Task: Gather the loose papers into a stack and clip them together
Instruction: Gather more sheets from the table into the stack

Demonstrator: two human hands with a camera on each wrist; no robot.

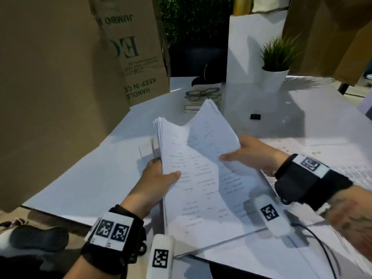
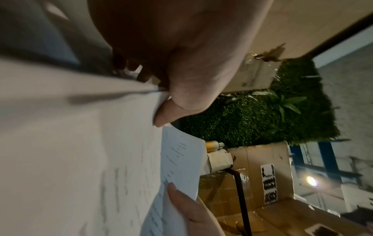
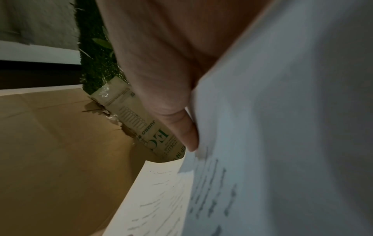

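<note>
1. White papers (image 1: 193, 168) are being held above the worktop (image 1: 90, 178), left hand (image 1: 159, 182) and right hand (image 1: 253, 156) each pinching an edge.
2. Only the head view is showing the black binder clip (image 1: 255, 117) lying beyond.

Glasses (image 1: 202, 94) atop books (image 1: 192, 108); potted plant (image 1: 276, 63), cardboard box (image 1: 136, 51).
</note>
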